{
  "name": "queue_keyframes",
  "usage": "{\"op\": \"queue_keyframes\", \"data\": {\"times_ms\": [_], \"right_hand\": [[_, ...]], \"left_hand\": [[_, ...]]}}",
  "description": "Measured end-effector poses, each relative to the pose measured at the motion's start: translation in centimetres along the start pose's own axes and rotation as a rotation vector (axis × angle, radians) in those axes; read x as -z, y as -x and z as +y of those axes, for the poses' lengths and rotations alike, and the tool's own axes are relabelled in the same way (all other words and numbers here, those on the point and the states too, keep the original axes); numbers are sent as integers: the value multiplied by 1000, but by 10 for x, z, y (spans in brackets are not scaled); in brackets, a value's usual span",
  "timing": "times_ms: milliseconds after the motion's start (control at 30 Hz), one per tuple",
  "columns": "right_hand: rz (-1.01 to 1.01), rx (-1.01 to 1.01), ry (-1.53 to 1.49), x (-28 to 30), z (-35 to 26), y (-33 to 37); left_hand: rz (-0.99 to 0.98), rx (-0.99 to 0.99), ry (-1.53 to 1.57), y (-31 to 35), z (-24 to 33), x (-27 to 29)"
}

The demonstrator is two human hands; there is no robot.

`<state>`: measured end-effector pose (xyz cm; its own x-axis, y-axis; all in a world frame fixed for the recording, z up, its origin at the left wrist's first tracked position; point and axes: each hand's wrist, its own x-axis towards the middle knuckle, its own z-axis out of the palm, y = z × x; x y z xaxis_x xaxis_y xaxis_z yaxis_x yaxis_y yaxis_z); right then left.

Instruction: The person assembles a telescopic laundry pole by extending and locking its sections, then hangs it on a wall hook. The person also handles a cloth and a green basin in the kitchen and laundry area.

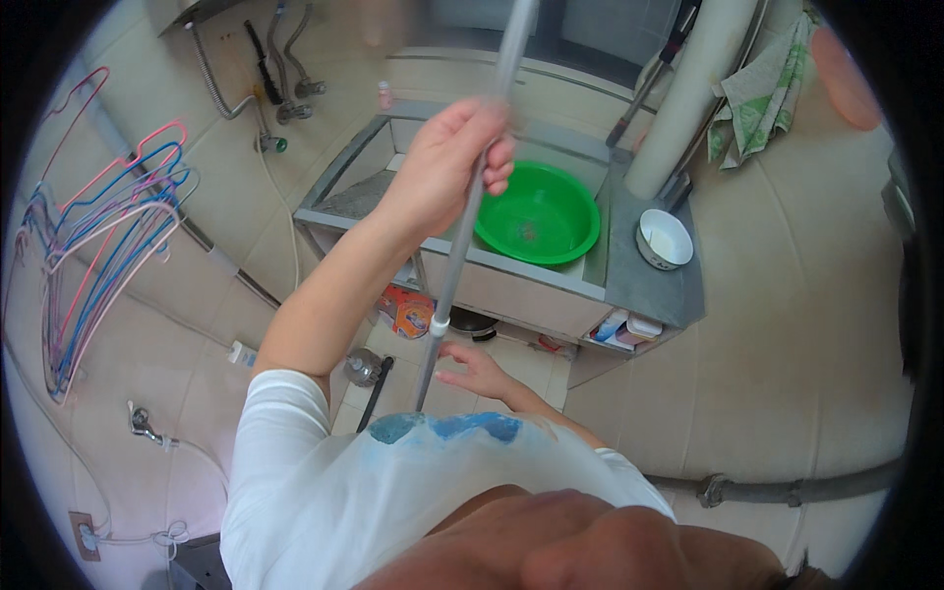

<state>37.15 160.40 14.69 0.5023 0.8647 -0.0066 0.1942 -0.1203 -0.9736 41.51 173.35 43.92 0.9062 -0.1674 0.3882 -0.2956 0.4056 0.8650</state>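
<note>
My left hand (454,157) is raised in front of me and closed around a long grey pole (458,241). The pole runs up past the top of the view and down close to my shirt, with a white collar partway along it. Lower down, my right hand (477,374) is beside the pole with its fingers spread; no grip on the pole shows. Behind the pole, a round green basin (541,216) sits in the sink (442,258). What is at either end of the pole cannot be seen.
Several coloured hangers (108,246) hang from a rail at the left. On the grey counter (629,216) at the right is a white bowl (665,239), near a thick vertical pipe (688,103) and a green-white cloth (762,98). A tap (146,421) juts from the left wall.
</note>
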Motion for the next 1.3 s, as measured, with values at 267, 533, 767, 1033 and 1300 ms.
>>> {"op": "queue_keyframes", "data": {"times_ms": [267, 533, 767, 1033, 1300], "right_hand": [[684, -184, -77, 69, 33, 8], [1139, -195, -111, 112, 17, 24], [1192, -240, -292, 121, -33, -55], [1094, -263, -471, 176, -40, -105], [1136, -257, -469, 189, -9, -90]], "left_hand": [[-72, -250, 169, -156, -24, 28], [-47, 96, 23, -275, -108, 112], [-105, 173, 27, -374, -144, 181], [-21, 217, 1, -460, -199, 219], [-45, 232, -325, -462, -212, 193]]}}
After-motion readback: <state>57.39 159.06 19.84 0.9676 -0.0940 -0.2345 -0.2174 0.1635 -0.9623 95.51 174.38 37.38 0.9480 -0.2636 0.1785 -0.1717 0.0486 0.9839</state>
